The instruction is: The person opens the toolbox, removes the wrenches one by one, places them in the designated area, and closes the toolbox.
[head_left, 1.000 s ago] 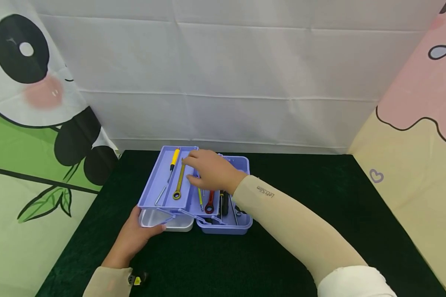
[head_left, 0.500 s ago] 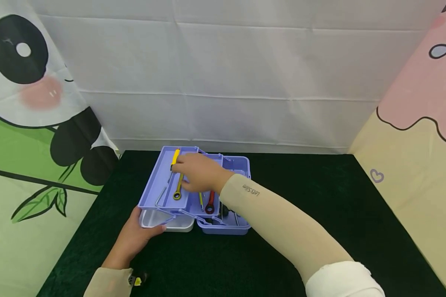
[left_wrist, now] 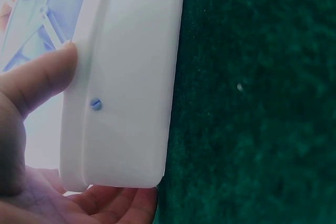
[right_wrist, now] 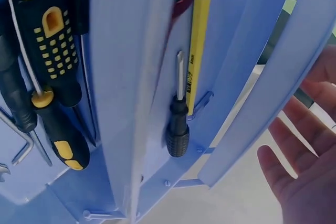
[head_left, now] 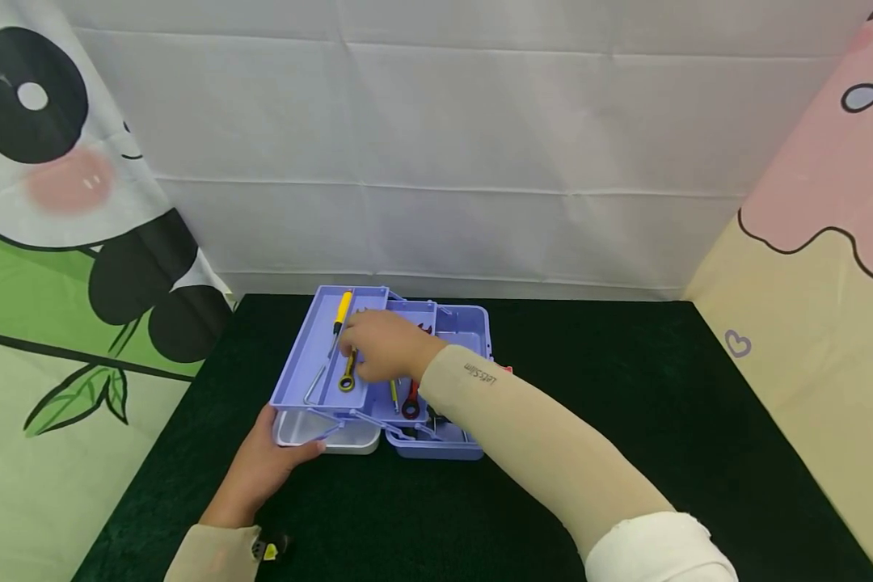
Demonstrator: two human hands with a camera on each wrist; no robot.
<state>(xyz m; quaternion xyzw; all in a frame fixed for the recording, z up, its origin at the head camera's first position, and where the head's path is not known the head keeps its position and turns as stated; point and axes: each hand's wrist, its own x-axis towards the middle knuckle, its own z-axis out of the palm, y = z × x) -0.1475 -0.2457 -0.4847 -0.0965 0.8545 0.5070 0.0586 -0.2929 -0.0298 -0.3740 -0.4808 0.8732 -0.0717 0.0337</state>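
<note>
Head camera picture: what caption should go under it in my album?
Left hand holds the white tray of an open purple toolbox while the right hand touches a yellow wrench.

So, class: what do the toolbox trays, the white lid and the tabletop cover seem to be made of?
Trays: probably moulded plastic, smooth lilac with a soft sheen, thin walls and moulded pivot arms.
Lid: likely plastic too, smooth matte white with rounded corners and a small lilac rivet.
Cover: looks like dark green fabric, perhaps velvet or felt; the left wrist view shows a fuzzy nap.
</note>
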